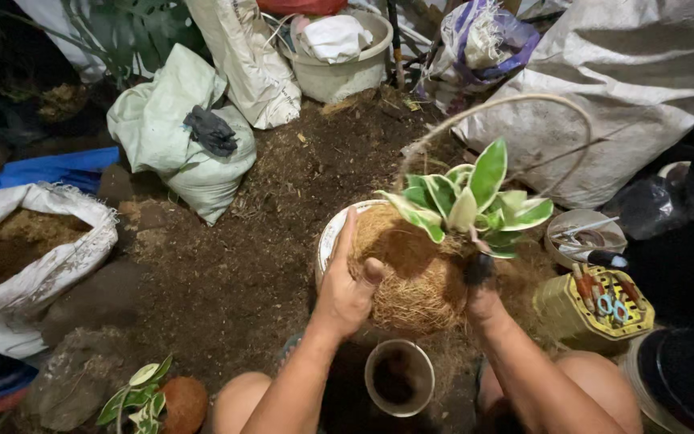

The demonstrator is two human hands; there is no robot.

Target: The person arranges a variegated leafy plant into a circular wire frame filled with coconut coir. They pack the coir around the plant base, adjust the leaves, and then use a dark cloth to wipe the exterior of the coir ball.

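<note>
A single head-worn camera looks steeply down and slightly forward from above the person's bare knees, close over the work. The left hand [345,291] and right hand [483,301] sit just below centre, the dark soil-covered ground [226,273] fills the middle, and the white woven sacks [178,133] rim the frame from nine to two o'clock.

Rough, fibrous coconut-husk ball [411,281], glossy smooth leaves [475,201], woven plastic sacks [178,137], crumbly matt soil [267,241].
</note>
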